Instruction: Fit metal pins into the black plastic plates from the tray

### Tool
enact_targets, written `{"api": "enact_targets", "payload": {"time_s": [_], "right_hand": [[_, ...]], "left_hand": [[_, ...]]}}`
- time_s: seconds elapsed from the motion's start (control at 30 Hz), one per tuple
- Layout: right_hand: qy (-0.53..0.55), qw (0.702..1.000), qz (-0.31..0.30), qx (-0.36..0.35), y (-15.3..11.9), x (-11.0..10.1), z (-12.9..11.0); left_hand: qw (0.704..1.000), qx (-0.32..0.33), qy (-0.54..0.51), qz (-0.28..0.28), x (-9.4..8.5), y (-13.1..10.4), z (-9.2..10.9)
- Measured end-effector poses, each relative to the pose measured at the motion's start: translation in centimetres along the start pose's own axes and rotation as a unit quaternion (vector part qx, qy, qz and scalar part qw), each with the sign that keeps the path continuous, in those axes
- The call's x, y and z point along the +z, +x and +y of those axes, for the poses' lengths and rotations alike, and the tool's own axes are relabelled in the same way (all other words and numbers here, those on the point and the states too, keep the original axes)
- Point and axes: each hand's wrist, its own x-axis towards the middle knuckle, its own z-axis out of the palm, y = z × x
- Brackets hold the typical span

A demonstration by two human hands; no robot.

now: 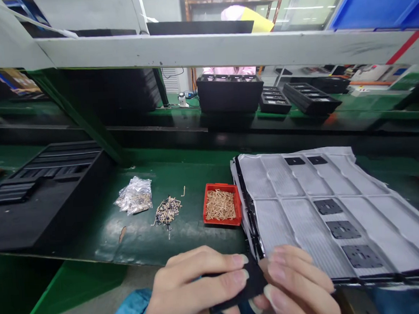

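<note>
Near the bottom centre, my left hand grips a flat black plate, fingers on top and thumb beneath. The fingers of my right hand are closed on the plate's right edge; whether they also pinch a small part is hidden. Beyond my hands, a red bin holds many small brass-coloured pins. A loose pile of pins and dark bits lies left of it. To the right, a white compartmented tray carries several black plates.
A clear plastic bag lies left of the pile. A large black tray sits at the far left, above a green bin. Behind a white crossbar, a person in pink is beyond black boxes.
</note>
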Motion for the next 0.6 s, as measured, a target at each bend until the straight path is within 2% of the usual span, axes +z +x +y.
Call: {"api": "enact_targets", "payload": {"time_s": [0.17, 0.27, 0.37, 0.47, 0.6], "right_hand": [[-0.009, 0.991, -0.106, -0.083, 0.9, -1.1, 0.8], [-0.02, 0.988, -0.113, -0.104, 1.4, -1.6, 1.3], [-0.014, 0.99, -0.117, -0.077, 1.5, -1.9, 1.2], [-0.006, 0.988, -0.151, -0.036, 1.6, -1.9, 0.8], [0.014, 0.985, -0.165, 0.057, 1.6, -1.6, 0.0]], "left_hand": [[0.998, -0.044, -0.033, -0.039, -0.2, 0.0, 0.6], [0.997, -0.047, -0.019, -0.052, -0.4, 0.1, 0.8], [0.997, -0.045, -0.006, -0.063, -0.2, 0.5, 0.9], [0.997, -0.052, 0.007, -0.053, 0.2, 0.8, 1.0], [0.996, -0.084, -0.002, -0.032, 0.8, 0.9, 1.0]]}}
